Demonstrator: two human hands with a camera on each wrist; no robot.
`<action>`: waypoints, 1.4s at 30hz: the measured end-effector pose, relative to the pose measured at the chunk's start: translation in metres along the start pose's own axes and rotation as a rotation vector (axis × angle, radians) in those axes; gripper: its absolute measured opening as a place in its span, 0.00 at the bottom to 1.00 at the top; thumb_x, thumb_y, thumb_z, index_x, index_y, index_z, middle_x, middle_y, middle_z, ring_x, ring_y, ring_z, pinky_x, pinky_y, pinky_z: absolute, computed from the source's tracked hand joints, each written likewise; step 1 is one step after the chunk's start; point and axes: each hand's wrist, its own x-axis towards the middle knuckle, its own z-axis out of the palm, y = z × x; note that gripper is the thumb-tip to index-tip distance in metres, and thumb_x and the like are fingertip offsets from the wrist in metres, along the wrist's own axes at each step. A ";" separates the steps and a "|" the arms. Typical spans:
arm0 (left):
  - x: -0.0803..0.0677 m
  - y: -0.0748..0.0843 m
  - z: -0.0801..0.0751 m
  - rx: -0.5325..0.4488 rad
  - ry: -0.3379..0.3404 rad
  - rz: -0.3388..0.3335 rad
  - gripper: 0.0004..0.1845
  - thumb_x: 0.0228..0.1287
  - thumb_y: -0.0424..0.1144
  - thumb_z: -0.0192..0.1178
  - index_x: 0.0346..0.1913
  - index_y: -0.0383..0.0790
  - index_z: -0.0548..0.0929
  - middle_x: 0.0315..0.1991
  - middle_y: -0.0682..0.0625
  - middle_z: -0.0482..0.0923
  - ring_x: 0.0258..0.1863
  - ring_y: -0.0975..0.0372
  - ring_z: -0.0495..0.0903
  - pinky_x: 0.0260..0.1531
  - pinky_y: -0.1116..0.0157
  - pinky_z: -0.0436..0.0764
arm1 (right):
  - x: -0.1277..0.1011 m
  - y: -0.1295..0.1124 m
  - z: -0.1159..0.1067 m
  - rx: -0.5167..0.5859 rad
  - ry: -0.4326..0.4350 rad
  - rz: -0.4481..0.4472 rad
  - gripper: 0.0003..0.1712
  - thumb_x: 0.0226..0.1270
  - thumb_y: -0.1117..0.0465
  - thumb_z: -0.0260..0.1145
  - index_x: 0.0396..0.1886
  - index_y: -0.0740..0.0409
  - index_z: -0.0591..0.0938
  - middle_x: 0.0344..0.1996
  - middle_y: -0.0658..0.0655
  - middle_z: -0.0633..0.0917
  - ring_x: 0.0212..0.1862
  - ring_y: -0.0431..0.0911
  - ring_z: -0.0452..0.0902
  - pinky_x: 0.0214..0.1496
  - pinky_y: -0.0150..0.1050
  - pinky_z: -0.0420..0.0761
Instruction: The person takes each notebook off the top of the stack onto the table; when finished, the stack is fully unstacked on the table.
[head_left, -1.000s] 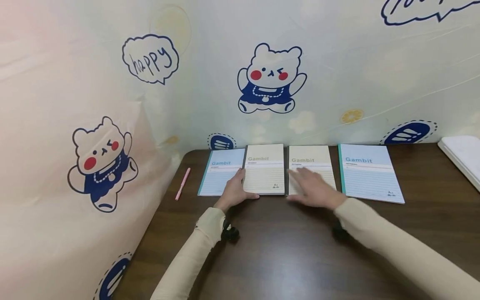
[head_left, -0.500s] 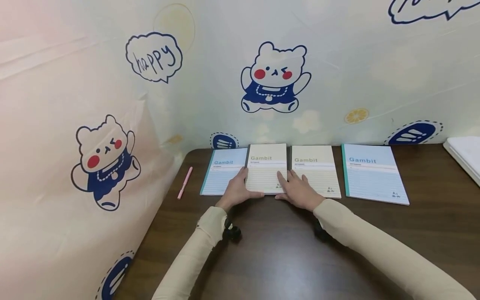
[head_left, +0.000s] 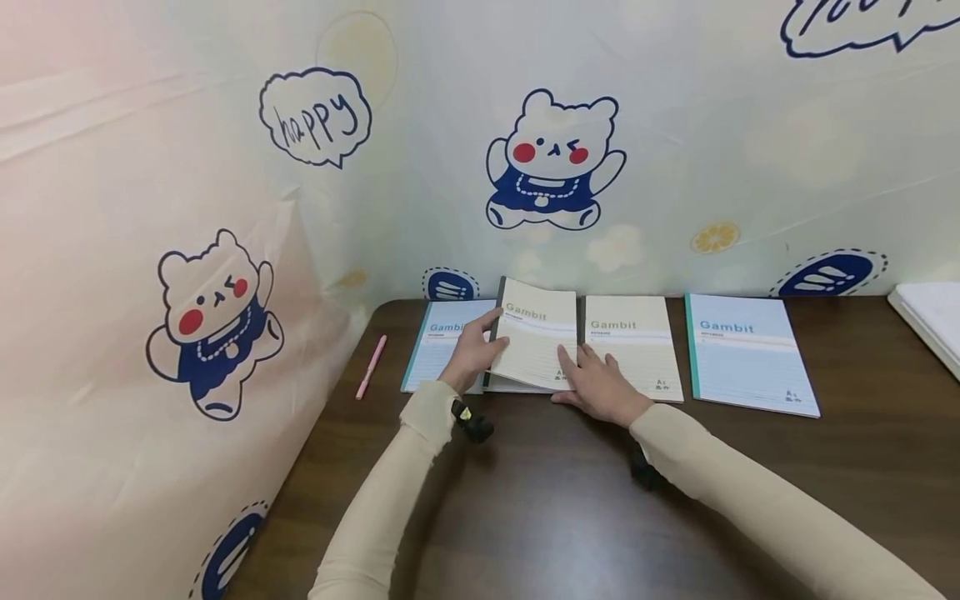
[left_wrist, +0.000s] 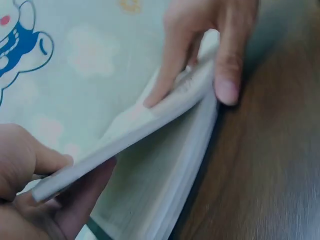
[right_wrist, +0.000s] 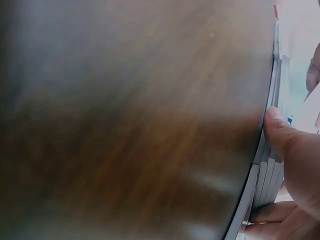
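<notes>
Right now the cream notebook (head_left: pixel 536 350) sits just above the centre of the head view, second from the left in a row of four, and its left edge is lifted off the wooden table (head_left: pixel 570 517) so the cover tilts toward the right. Your left hand (head_left: pixel 472 354) is at that raised left edge, thumb on top and fingers curled underneath, pinching the cover and upper pages; the left wrist view shows the same grip at the lower left of the frame, with the pages fanning open below it. Your right hand (head_left: pixel 596 383) lies at the notebook's lower right corner, fingers fairly straight and pressed on the cover, thumb against the near edge, as the left wrist view shows at the upper right. In the right wrist view you can only see a thumb (right_wrist: pixel 280 135) against stacked page edges at the right of the frame. Just left of the lifted book lies a blue notebook (head_left: pixel 438 350), partly under your left hand; touching on the right is a second cream notebook (head_left: pixel 637 346), then another blue notebook (head_left: pixel 746 362) a little apart. A pink pen (head_left: pixel 370 367) lies near the table's left edge.
</notes>
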 end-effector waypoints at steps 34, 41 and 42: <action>-0.218 -0.112 -0.096 0.250 0.171 -0.120 0.37 0.59 0.25 0.63 0.72 0.41 0.63 0.72 0.39 0.57 0.71 0.44 0.54 0.70 0.40 0.53 | -0.002 0.005 -0.003 0.042 -0.040 0.001 0.43 0.69 0.46 0.60 0.69 0.74 0.61 0.66 0.79 0.66 0.70 0.69 0.59 0.63 0.71 0.64; -0.219 -0.110 -0.090 0.400 0.192 -0.139 0.37 0.58 0.28 0.64 0.71 0.36 0.64 0.73 0.38 0.54 0.62 0.45 0.54 0.55 0.45 0.56 | -0.002 0.005 -0.001 0.041 -0.031 0.001 0.43 0.69 0.45 0.61 0.68 0.74 0.63 0.65 0.78 0.67 0.69 0.69 0.60 0.62 0.71 0.65; -0.218 -0.109 -0.091 0.416 0.188 -0.141 0.38 0.57 0.29 0.65 0.72 0.37 0.64 0.73 0.38 0.54 0.62 0.44 0.55 0.52 0.45 0.56 | -0.002 0.005 -0.001 0.040 -0.031 0.000 0.42 0.69 0.45 0.61 0.68 0.74 0.63 0.65 0.78 0.67 0.69 0.69 0.60 0.62 0.71 0.65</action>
